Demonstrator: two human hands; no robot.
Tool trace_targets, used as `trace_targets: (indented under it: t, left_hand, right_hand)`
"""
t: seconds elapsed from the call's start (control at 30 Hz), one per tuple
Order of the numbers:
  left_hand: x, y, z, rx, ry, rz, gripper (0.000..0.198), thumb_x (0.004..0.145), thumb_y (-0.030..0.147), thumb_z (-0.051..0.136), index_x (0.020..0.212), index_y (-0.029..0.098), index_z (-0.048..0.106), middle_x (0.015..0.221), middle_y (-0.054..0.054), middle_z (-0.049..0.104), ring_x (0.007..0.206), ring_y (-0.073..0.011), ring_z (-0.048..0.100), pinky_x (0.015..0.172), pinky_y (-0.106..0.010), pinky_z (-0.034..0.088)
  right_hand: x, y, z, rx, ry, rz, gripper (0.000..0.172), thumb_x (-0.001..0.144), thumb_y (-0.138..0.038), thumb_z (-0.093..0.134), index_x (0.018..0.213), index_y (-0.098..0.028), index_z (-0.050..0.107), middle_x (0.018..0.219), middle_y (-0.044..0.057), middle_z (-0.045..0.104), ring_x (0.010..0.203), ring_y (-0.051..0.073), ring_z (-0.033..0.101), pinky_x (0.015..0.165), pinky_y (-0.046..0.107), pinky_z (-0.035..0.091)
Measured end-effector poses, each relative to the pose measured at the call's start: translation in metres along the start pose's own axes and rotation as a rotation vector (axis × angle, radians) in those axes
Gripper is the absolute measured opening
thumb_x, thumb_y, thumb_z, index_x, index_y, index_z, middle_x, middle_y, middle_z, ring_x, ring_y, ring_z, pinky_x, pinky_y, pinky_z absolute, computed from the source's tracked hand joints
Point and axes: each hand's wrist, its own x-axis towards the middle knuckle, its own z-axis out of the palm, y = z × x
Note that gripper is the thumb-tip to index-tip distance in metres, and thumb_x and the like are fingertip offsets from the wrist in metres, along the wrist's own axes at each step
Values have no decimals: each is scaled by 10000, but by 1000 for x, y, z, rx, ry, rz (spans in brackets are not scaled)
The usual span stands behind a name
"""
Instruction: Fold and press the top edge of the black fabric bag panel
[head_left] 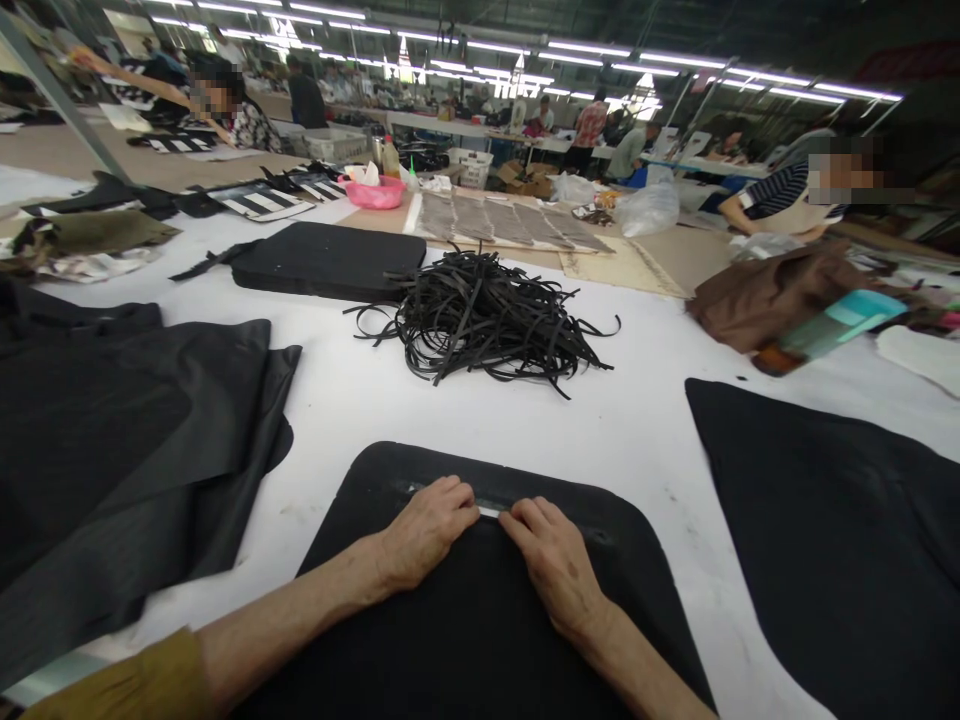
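In front of me lies a black panel point(450, 640) with rounded corners, flat on the white-covered table. My left hand point(431, 530) is closed near its far edge, fingertips curled and pinching at the black sheet on top. Facing it, my right hand point(556, 560) pinches the same sheet a short way to the right. A thin white strip point(489, 513) shows in the gap between the two hands. What exactly lies under the fingertips is hidden by the fingers.
Beyond the panel sits a heap of black strips point(487, 320), beside a stack of black panels point(330, 258). Black sheets point(112, 430) lie at left, another black piece point(832, 530) at right. A teal-lidded bottle point(825, 335) leans by a brown cloth point(765, 290). Other people work farther back.
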Motion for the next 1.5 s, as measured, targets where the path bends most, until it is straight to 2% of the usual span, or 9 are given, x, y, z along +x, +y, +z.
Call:
trace_targets:
  t: [0.1, 0.23, 0.4, 0.53, 0.8, 0.97, 1.13, 1.3, 1.5]
  left_hand:
    - [-2, -1, -1, 22, -25, 50, 168, 855, 93, 409, 939, 165, 535, 914, -44, 513, 833, -179, 423, 759, -303, 395]
    - [-3, 0, 1, 79, -38, 87, 141, 821, 83, 446, 921, 154, 516, 917, -57, 507, 843, -192, 433, 777, -314, 397]
    - [-1, 8, -2, 159, -54, 151, 135, 830, 93, 430, 937, 127, 505, 908, -75, 511, 837, -201, 439, 783, -320, 405]
    - [2, 12, -4, 115, -90, 119, 150, 800, 109, 470, 942, 146, 503, 940, -68, 508, 860, -203, 437, 789, -320, 411]
    - [-3, 9, -6, 177, -96, 167, 232, 831, 99, 425, 1053, 122, 487, 973, -85, 517, 888, -210, 444, 826, -325, 392]
    - [-2, 12, -5, 256, -90, 192, 236, 813, 112, 455, 1046, 116, 492, 974, -91, 519, 881, -226, 449, 810, -348, 394]
    - [-10, 3, -12, 343, -85, 275, 259, 832, 67, 413, 1078, 86, 489, 925, -97, 540, 827, -217, 456, 758, -332, 398]
    - [-25, -11, -23, 370, -106, 291, 263, 860, 72, 375, 1094, 91, 493, 927, -101, 552, 829, -212, 466, 771, -327, 400]
    - [-37, -21, -23, 357, -66, 331, 281, 854, 50, 364, 1100, 88, 494, 943, -110, 558, 841, -210, 488, 787, -340, 424]
  right_hand:
    - [-2, 1, 0, -48, -17, -60, 203, 866, -113, 462, 1032, -166, 566, 865, 49, 549, 785, 187, 462, 687, 315, 384]
    - [-3, 0, 0, -82, -41, -105, 195, 846, -99, 490, 1022, -140, 563, 875, 57, 553, 795, 197, 465, 704, 329, 389]
    - [-1, -2, -1, -12, 1, -56, 160, 859, -115, 486, 977, -176, 577, 856, 38, 557, 795, 178, 485, 697, 308, 402]
    - [2, -4, 0, 28, 17, -35, 146, 868, -127, 479, 947, -190, 585, 861, 33, 558, 810, 173, 491, 696, 297, 410]
    - [-5, -3, -3, -18, -61, -65, 168, 864, -115, 483, 1002, -164, 566, 906, 51, 553, 824, 184, 477, 721, 312, 413]
    - [-3, -5, -1, -50, -75, -97, 205, 871, -107, 458, 1049, -153, 548, 935, 63, 552, 829, 195, 468, 735, 331, 413]
    - [-9, 4, -2, -56, -94, -164, 231, 858, -105, 479, 1081, -132, 532, 953, 72, 558, 842, 201, 469, 752, 332, 415]
    - [-24, 21, -9, -104, -121, -185, 271, 840, -113, 508, 1110, -135, 518, 987, 78, 564, 847, 203, 481, 753, 326, 423]
    - [-44, 38, -15, -168, -94, -197, 280, 844, -72, 436, 1107, -117, 524, 964, 98, 573, 842, 206, 495, 748, 333, 438]
